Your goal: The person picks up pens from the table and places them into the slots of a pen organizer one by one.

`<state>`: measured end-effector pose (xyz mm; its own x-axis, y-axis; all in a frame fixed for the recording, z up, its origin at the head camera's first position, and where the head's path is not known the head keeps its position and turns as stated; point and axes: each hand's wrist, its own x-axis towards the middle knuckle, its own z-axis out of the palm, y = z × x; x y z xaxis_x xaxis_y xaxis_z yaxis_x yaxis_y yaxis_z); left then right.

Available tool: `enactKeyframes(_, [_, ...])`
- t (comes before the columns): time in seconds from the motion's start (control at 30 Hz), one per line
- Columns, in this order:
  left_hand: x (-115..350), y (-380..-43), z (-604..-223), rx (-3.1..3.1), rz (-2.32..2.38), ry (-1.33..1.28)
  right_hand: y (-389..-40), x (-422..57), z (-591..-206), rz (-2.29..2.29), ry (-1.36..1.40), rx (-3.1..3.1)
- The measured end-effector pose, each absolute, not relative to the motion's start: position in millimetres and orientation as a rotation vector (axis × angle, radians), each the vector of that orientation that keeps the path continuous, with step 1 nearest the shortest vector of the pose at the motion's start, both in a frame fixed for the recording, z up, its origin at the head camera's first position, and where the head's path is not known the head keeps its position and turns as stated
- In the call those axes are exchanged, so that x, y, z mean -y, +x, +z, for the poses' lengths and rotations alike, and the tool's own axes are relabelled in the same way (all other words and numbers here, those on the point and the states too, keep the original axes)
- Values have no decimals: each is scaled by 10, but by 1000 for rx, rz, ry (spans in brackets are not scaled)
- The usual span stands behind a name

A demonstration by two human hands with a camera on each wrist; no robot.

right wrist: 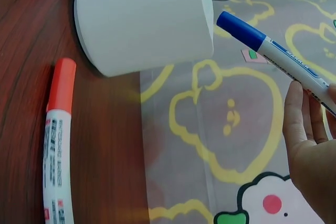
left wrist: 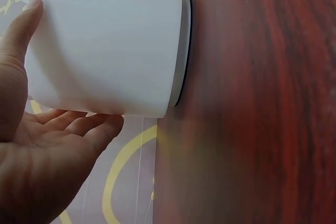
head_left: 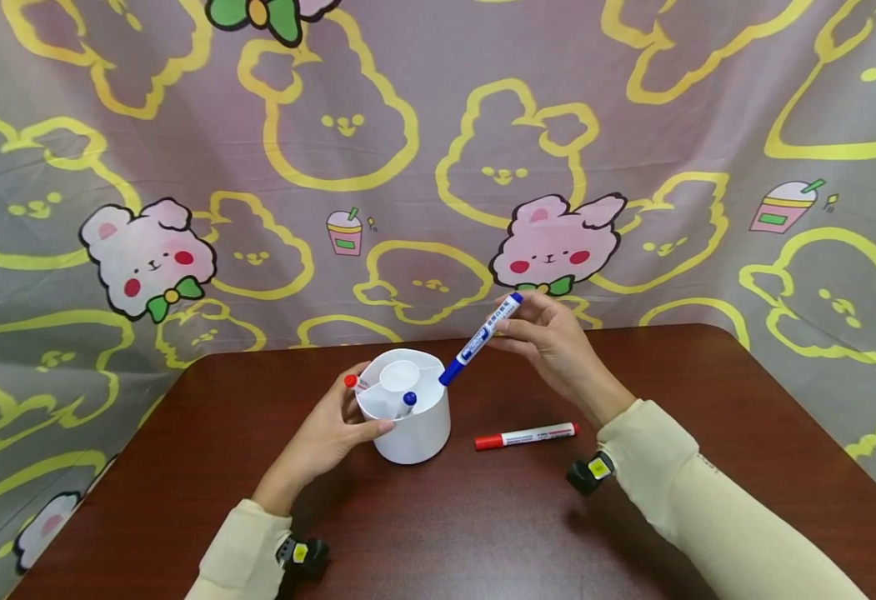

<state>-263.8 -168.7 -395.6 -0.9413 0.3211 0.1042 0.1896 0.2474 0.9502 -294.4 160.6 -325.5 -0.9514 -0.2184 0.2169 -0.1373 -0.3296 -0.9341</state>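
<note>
A white round pen holder (head_left: 412,437) with inner compartments stands on the table. My left hand (head_left: 327,437) grips its side, the thumb near the rim and the fingers around the far side. Inside it are a red-tipped marker (head_left: 351,382) at the left and a blue-tipped marker (head_left: 408,402) at the front. My right hand (head_left: 558,346) pinches a blue-capped whiteboard marker (head_left: 480,340) by its upper part. That marker is tilted, its blue cap pointing down at the holder's right rim. In the right wrist view the cap shows just beyond the holder's open end.
A red-capped marker (head_left: 528,436) lies on the dark wooden table (head_left: 422,533), right of the holder and below my right hand. Behind the table's far edge hangs a curtain (head_left: 407,208) with cartoon animals. Both wrists carry small black cameras.
</note>
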Motion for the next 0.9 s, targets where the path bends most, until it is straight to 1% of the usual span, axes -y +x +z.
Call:
enactKeyframes(0.37, [1719,-2641,-3896,-2382,1764,500,-2962,-1418,-3285,-2428,-541,-1818])
enactKeyframes(0.9, [1790,-2653,-3896,-2321,1768,556,-2953,-1246,-3362,-2358,-553,-1868])
